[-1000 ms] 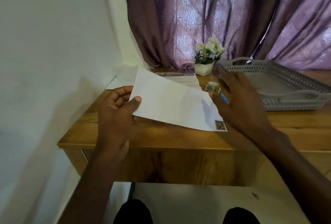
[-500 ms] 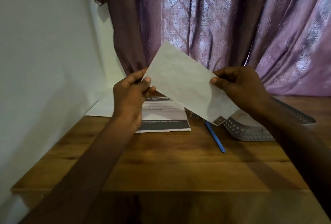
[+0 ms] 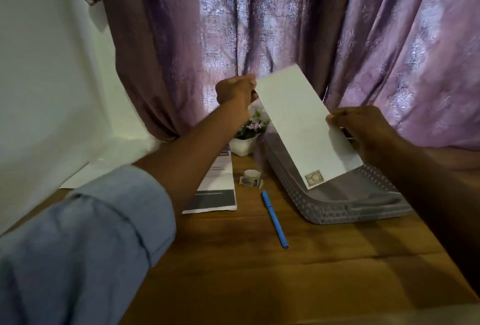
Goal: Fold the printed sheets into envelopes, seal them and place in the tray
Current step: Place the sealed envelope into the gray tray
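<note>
We are holding a white envelope [image 3: 304,127] tilted in the air above the grey tray [image 3: 337,210] at the table's [image 3: 259,272] far right, our left hand [image 3: 235,91] pinching its upper corner and our right hand [image 3: 363,127] gripping its right edge. Printed sheets [image 3: 215,189], a roll of tape [image 3: 252,178] and a blue pen [image 3: 274,219] are lying on the table left of the tray.

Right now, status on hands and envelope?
Left hand and right hand both pinch envelope. Held tilted above tray. Nothing blocking.
</note>
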### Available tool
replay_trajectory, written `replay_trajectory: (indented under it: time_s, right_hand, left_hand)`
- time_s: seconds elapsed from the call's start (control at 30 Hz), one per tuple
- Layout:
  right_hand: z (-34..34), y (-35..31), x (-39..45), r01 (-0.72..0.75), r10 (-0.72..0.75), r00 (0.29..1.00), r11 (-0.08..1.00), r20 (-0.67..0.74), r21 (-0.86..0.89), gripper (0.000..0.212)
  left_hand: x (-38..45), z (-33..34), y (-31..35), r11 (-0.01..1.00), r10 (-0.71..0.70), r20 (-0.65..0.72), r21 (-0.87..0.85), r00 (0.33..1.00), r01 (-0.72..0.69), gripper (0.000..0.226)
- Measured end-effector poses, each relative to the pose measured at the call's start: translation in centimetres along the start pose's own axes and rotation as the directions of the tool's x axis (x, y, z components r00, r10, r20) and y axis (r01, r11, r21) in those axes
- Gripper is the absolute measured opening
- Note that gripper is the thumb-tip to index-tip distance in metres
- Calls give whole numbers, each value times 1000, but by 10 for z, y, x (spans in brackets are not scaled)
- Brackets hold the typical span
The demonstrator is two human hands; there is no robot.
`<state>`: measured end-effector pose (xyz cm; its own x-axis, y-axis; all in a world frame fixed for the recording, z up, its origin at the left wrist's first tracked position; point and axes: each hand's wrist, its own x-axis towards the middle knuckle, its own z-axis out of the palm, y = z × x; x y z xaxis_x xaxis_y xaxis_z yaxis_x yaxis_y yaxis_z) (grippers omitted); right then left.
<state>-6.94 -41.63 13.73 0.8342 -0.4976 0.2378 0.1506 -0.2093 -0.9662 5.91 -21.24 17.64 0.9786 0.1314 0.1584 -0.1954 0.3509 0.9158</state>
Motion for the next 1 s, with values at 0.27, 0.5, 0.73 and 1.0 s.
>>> replay_trajectory:
  time_s: [0.27,0.5,0.73,1.0]
  right_hand:
    - [-27,57,17,-153,281,938,860,203,-486,30]
    - [-13,62,16,29,343,876,666,341,-745,76]
    - [-3,69,20,392,363,789,321,495,-862,67]
    - [4,75,31,417,408,755,305,513,-856,70]
  left_hand:
    - [16,24,-101,862,60,67,500,996,-86,8]
    - [0,21,-132,449,224,385,775,895,-445,19]
    - [-31,5,-127,500,99,320,803,942,-325,24]
    - [-50,-8,-135,669,85,368,668,926,-327,39]
